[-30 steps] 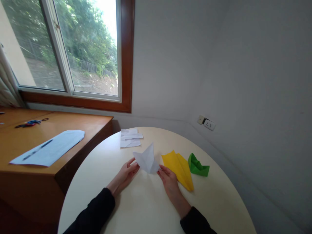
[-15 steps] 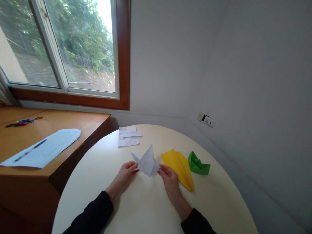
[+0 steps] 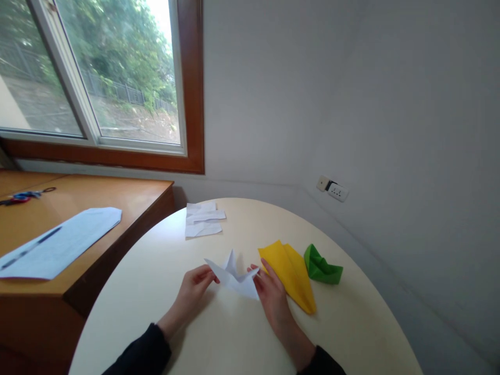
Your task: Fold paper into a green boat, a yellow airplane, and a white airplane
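Observation:
A folded white paper boat (image 3: 236, 281), with pointed ends and a peak in the middle, is between my two hands over the round table. My left hand (image 3: 194, 286) pinches its left end between thumb and fingers. At its right end, my right hand (image 3: 269, 289) grips the paper, the fingers partly behind it. Just beyond my right hand lies a yellow folded paper (image 3: 291, 273), shaped like a plane. To the right of that sits a green paper boat (image 3: 322, 268).
White paper pieces (image 3: 203, 221) lie at the far edge of the round table (image 3: 219, 338). On the wooden desk (image 3: 136, 195) at left are paper sheets (image 3: 78, 237), a pen (image 3: 33, 247) and scissors (image 3: 27, 195). A wall socket (image 3: 338, 191) is at right.
The white paper boat has tipped and opened out, its tall peak now lower. My right hand has turned, its fingers lifting around the right end. The view has shifted slightly right.

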The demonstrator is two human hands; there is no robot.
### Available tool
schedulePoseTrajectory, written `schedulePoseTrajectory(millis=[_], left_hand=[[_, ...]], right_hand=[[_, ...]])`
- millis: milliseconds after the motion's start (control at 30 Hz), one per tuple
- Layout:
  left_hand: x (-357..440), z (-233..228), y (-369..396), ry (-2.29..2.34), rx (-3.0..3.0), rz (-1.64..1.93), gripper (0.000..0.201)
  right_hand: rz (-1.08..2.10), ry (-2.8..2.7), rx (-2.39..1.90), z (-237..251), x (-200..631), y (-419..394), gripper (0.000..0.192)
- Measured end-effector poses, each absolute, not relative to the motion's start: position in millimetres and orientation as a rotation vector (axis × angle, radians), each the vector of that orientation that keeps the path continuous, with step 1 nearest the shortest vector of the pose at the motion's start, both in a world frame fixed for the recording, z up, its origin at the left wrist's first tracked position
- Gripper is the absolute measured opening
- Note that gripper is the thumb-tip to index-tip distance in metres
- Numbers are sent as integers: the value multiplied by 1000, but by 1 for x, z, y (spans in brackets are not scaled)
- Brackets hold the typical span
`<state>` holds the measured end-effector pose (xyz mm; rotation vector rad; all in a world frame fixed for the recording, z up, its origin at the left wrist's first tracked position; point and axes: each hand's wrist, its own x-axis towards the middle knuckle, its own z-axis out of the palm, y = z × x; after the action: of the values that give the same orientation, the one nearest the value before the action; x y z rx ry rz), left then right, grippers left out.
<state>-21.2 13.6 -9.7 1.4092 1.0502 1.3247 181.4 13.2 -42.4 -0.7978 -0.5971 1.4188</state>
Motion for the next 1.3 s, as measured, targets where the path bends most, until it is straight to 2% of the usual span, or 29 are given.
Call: schedulePoseTrajectory(millis=[233,400,667,1100,1300], left_hand=[[-18,-19,15,1143,1373,1333,12],[-19,-23,19,1228,1311,1362,12],[-14,-22,18,1086,1265,1397,14],[-12,-14,10,1109,1168,1387,22],[-14,-19,12,1190,1273,1393,23]], right_hand=[[1493,-610,-832,-40,181,13,61],[1553,-678,-847,-40,182,12,50],[1551,-753,-904,-37,178,10,41],[1432,-1109,-924,-33,174,8,58],[1340,-1211,-1054,-34,172,7,51]])
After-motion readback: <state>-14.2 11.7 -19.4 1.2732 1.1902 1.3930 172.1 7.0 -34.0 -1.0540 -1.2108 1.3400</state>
